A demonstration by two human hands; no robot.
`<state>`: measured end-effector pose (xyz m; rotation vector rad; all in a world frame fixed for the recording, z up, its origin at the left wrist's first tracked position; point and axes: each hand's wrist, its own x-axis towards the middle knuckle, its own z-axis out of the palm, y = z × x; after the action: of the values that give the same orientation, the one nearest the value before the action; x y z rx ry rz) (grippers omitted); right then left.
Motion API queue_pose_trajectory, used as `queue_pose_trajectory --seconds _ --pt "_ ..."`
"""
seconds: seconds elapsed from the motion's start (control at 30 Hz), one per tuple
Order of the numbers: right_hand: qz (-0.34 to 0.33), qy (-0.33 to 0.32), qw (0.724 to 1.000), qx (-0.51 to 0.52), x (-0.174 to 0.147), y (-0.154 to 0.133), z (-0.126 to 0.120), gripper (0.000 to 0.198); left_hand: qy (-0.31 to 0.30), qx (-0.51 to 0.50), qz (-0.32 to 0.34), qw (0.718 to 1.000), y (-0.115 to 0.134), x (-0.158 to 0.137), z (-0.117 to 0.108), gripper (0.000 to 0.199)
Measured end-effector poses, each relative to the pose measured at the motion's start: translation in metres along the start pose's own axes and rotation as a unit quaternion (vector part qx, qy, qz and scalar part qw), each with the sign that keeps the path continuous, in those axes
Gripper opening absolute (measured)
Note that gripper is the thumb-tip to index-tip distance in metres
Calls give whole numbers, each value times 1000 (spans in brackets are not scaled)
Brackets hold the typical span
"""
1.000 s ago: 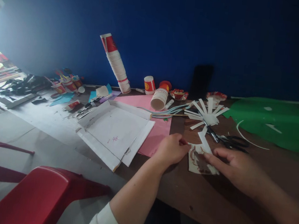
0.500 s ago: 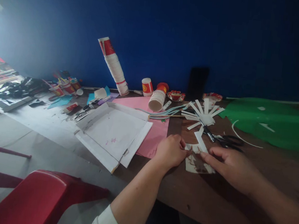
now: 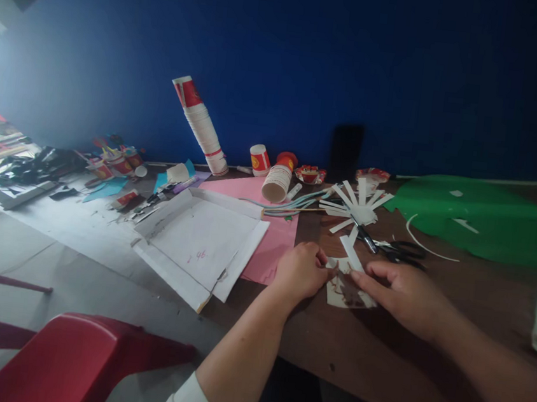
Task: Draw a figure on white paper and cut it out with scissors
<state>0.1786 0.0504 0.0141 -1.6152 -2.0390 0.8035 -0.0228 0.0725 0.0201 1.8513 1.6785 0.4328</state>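
Note:
A small off-white piece of paper with brown marks (image 3: 341, 297) lies on the brown table in front of me. My left hand (image 3: 305, 271) is closed at its upper left edge, thumb and fingers together on the paper. On the other side, the curled fingers of my right hand (image 3: 397, 294) pinch near its upper right part. A white paper strip (image 3: 352, 253) slants up from between the hands. Just beyond is a white cup cut into spread strips (image 3: 364, 213), with a dark pen-like tool (image 3: 364, 235) beside it. Black-handled scissors (image 3: 406, 252) lie past my right hand.
A shallow white box lid (image 3: 198, 235) rests on pink paper (image 3: 280, 244) to the left. Behind stand a tall leaning stack of paper cups (image 3: 202, 127) and a lying cup stack (image 3: 277, 184). Green sheet (image 3: 478, 216) at right; red stool (image 3: 55, 357) at lower left.
The whole view has shifted slightly, so things appear a little further left. Both hands stay at the marked paper, with almost no change in their pose.

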Motion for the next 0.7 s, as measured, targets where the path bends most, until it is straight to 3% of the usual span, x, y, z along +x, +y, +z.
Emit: queue_pose_trajectory --seconds 0.5,0.7 --pt "-15 18 1000 13 2 4 3 51 0 7 3 1000 2 -2 -2 19" --pt "-21 27 999 12 1 2 2 51 -14 19 8 1000 5 -4 -5 26"
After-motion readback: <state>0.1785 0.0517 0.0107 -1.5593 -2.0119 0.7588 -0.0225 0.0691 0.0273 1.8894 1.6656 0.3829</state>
